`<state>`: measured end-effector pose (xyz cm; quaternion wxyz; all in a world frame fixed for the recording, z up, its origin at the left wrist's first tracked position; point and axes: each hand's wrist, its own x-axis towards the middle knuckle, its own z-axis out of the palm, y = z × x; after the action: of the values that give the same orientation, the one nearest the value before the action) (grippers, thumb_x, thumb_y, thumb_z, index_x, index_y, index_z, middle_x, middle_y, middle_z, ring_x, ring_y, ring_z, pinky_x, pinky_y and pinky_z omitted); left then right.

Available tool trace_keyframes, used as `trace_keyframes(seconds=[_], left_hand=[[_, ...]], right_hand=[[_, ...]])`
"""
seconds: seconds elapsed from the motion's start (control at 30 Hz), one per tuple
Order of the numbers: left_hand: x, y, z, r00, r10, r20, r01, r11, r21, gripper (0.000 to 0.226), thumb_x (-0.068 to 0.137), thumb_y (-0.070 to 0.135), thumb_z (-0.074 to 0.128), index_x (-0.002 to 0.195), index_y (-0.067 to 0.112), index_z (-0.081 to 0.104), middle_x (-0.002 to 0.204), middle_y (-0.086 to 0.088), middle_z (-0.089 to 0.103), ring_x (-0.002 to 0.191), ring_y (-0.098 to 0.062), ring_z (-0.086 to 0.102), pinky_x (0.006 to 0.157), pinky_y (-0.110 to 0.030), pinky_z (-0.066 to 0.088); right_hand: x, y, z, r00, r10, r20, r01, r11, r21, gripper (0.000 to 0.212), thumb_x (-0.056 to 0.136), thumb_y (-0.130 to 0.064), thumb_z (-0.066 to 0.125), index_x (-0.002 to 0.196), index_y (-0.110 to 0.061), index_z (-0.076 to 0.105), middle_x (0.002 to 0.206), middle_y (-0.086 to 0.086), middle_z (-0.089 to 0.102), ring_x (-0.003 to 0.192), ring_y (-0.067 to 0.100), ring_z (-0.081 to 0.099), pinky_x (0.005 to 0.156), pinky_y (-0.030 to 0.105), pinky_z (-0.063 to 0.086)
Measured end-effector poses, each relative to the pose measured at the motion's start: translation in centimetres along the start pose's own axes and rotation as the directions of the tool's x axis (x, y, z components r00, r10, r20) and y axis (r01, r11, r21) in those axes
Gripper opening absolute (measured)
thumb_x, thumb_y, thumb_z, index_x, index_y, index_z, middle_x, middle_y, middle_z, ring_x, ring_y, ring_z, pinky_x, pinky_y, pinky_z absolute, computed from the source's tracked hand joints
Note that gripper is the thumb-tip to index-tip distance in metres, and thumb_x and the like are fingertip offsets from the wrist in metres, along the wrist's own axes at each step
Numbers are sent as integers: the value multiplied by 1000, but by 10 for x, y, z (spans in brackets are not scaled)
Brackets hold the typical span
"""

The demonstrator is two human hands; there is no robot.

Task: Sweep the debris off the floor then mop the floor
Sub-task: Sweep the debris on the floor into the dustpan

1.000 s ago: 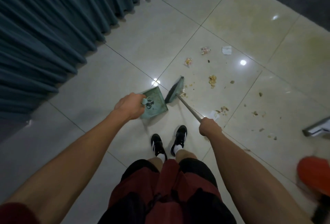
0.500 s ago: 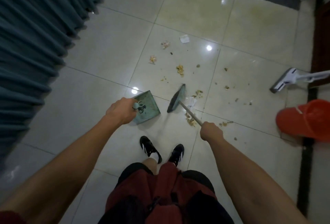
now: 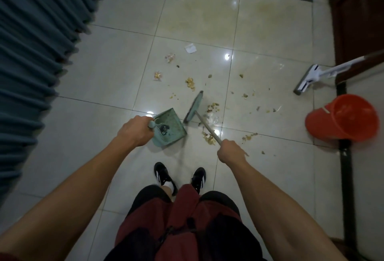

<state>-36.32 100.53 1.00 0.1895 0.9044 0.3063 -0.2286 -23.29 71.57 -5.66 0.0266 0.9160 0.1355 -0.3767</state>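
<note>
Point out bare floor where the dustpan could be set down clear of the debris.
Bare tiles lie left of the dustpan, toward the curtain, and near the shoes. It is crowded right of the broom head: crumbs scatter toward the orange bucket and mop.

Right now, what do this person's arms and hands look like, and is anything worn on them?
Both forearms are bare, with no watch or band in view. The left hand and right hand wear no gloves or visible rings. A dark red sleeve edge shows at the lower left corner. The right arm's upper part runs out of frame.
</note>
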Motion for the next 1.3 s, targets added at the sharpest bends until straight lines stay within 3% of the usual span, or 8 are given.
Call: trace_keyframes(seconds=[0.17,0.33,0.5,0.67,0.83,1.3], left_hand=[[-12,-38,-3,997,-73,-16,71,994,-79,3,84,28,61,81,29,62,77,4,62,67,-18,60,56,-28,44],[-18,-96,-7,986,-166,-26,160,977,-143,9,86,24,60,91,27,67,85,0,67,72,-21,63,61,-31,51],[-10,-164,-18,972,-233,-23,226,961,-162,14,87,23,57,96,26,67,90,-4,68,76,-26,63,62,-31,49],[9,-228,-43,965,-260,-7,253,943,-216,14,90,25,58,100,27,67,94,-5,68,81,-29,63,67,-34,52],[31,-277,-77,964,-267,-12,254,930,-267,13,88,23,59,97,27,67,91,-3,67,81,-29,64,73,-37,56],[135,-303,-150,971,-237,-37,224,951,-215,7,89,27,59,94,29,65,91,-1,68,80,-27,63,69,-33,50]], right_hand=[[8,-37,-5,995,-95,-9,94,994,-54,31,93,-13,50,123,-12,58,105,6,65,81,23,61,66,32,48],[19,-96,-6,983,-184,16,184,975,-126,29,95,-13,48,122,-11,58,109,8,65,95,27,67,74,36,53],[26,-170,-1,970,-241,36,243,950,-194,30,97,-14,47,124,-12,59,110,7,66,97,26,67,78,37,57],[34,-249,2,956,-289,41,290,924,-249,32,97,-13,47,128,-15,57,108,6,65,94,26,68,68,33,51],[45,-324,-5,959,-278,51,281,920,-272,32,95,-14,51,127,-15,58,110,6,65,97,26,67,73,34,53],[119,-401,-67,976,-215,36,217,947,-236,29,94,-14,54,122,-12,58,108,8,65,93,27,66,69,33,50]])
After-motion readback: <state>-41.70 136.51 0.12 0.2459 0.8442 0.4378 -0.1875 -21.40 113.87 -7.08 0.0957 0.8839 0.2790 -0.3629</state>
